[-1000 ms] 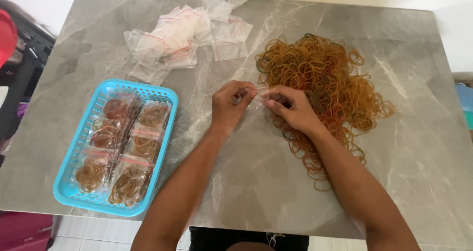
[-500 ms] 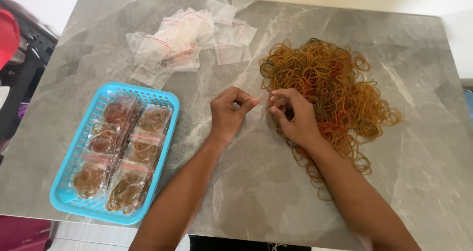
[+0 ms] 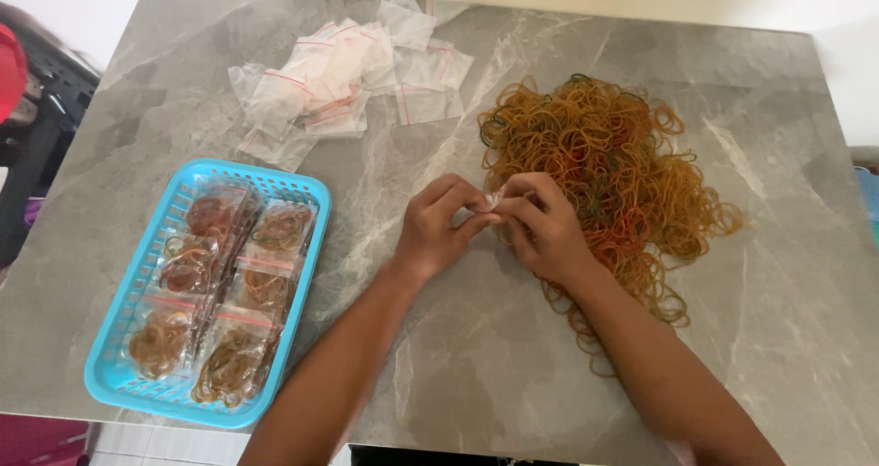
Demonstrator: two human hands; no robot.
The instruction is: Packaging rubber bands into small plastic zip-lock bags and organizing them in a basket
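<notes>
We count two hands: left hand [image 3: 438, 231], right hand [image 3: 542, 228]. One blue basket [image 3: 311, 200] holding six filled bags [image 3: 233, 287]. One loose heap of rubber bands [image 3: 609, 168]. One scatter of empty clear bags [image 3: 343, 72], overlapping, too tangled for us to number. One desk [image 3: 787, 319].

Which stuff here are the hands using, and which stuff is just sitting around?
In use: small clear bag pinched by left hand and right hand; rubber band pile; empty bags; blue basket of filled bags.
Lying about: red and black things beside the table.
</notes>
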